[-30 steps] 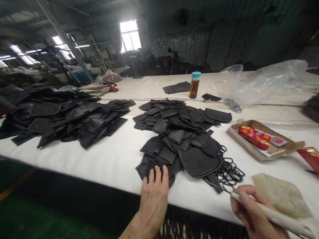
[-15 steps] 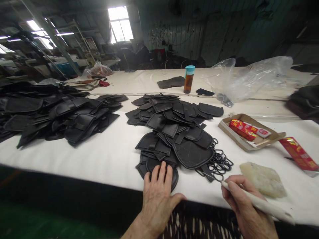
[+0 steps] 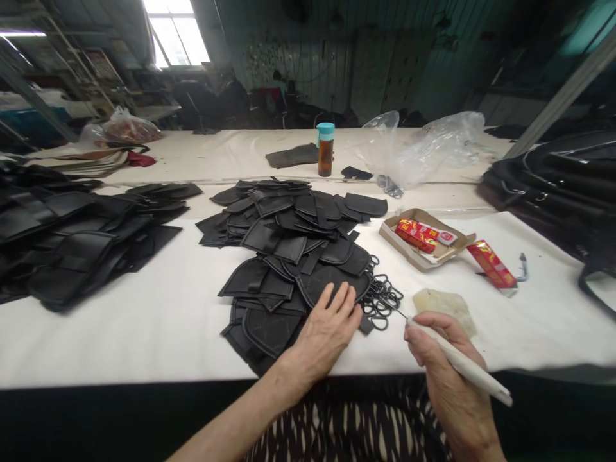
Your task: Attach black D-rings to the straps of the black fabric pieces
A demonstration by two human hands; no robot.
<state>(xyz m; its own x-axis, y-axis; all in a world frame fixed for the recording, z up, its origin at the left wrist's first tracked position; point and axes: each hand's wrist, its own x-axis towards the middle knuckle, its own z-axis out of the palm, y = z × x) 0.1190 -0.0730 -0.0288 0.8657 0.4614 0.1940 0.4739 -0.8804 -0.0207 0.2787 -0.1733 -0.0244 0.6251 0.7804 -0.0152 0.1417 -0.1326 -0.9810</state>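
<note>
My left hand (image 3: 330, 330) lies with its fingers outstretched on a rounded black stitched piece (image 3: 315, 282) at the near right of a loose pile. My right hand (image 3: 445, 362) is wrapped round the white handle of an awl (image 3: 474, 371). Its thin metal tip points left, at a heap of black metal rings (image 3: 382, 301) beside the pile. I cannot tell whether the tip touches a ring. Another rounded black piece (image 3: 269, 330) lies left of my left hand, near the table edge. A pale yellowish block (image 3: 447, 308) sits just beyond my right hand.
A second pile of black pieces (image 3: 72, 256) is at the left. To the right are a cardboard box (image 3: 423, 256) with red packets, another red packet (image 3: 491, 264) and a black bag (image 3: 553, 179). Farther back stand a bottle (image 3: 326, 154) and a clear plastic bag (image 3: 433, 151).
My left hand has moved right, from the nearest black piece to the one beside the rings. My right hand still holds the awl near the rings. The view has turned to the right.
</note>
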